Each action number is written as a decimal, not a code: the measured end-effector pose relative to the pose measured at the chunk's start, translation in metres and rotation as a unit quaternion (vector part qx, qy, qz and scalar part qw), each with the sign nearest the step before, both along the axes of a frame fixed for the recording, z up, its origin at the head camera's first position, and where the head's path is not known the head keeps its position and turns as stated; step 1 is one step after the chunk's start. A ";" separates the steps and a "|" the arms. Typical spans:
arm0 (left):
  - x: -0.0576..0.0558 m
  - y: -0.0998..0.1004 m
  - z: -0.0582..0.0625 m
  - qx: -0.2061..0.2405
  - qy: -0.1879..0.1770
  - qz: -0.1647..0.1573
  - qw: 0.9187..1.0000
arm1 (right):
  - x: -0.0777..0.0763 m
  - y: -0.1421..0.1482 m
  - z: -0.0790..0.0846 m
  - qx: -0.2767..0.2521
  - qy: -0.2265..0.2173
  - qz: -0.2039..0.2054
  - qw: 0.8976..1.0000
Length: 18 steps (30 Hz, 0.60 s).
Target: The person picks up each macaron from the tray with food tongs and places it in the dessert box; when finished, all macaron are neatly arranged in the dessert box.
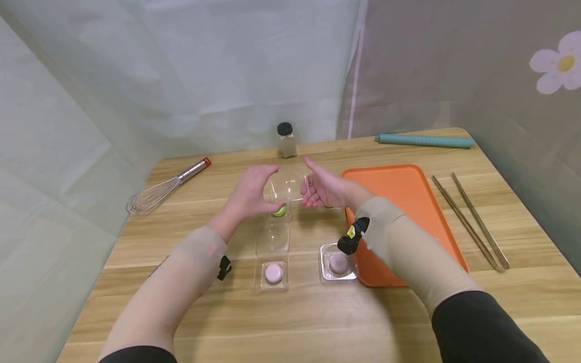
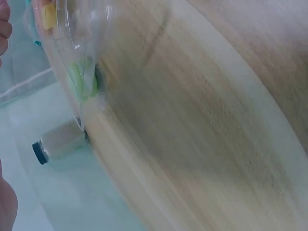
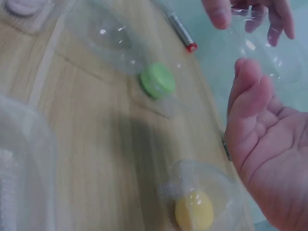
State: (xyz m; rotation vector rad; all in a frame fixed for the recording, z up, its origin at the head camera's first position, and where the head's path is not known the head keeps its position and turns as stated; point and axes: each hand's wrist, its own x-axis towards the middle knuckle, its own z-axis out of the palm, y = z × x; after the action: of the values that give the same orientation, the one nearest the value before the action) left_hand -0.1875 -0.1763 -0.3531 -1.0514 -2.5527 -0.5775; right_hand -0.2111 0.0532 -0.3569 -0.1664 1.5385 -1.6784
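Observation:
My left hand (image 1: 249, 191) holds a clear plastic lid (image 1: 289, 187) above the table, its thumb and fingers spread along the near and far edges. At the lid's right side is my right hand (image 1: 324, 185), thumb raised and fingers loosely bent; in the right wrist view its fingertips overlap the clear plastic. Below sits a green macaron (image 3: 157, 80) in a clear tray with an open lid. A yellow macaron (image 3: 194, 211) lies in clear plastic under my right hand. Nearer me are two lilac macarons, the left one (image 1: 274, 273) and the right one (image 1: 338, 262), in clear boxes.
An orange tray (image 1: 392, 196) lies to the right, with metal tongs (image 1: 472, 219) beyond it. At the back are a black-capped jar (image 1: 287, 143) and a teal rod-like thing (image 1: 424, 140). A whisk (image 1: 159, 194) lies at the left.

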 end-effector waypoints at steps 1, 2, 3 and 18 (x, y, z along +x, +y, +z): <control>0.000 0.001 0.000 -0.002 0.003 -0.003 1.000 | 0.000 0.000 0.001 0.007 -0.005 0.004 1.000; 0.001 0.001 0.000 -0.005 0.006 -0.006 1.000 | 0.000 -0.001 0.002 0.014 -0.012 0.006 1.000; 0.002 0.001 0.000 -0.009 0.007 -0.007 1.000 | 0.001 -0.001 0.003 0.021 -0.019 0.009 1.000; 0.008 -0.001 0.003 0.000 -0.085 0.038 0.996 | 0.003 -0.006 0.010 0.068 0.006 -0.033 0.997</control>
State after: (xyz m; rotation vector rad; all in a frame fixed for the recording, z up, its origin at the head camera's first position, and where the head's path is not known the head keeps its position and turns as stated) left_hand -0.1799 -0.1774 -0.3500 -0.9380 -2.7262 -0.6726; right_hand -0.2080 0.0470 -0.3472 -0.0553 1.6777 -1.6206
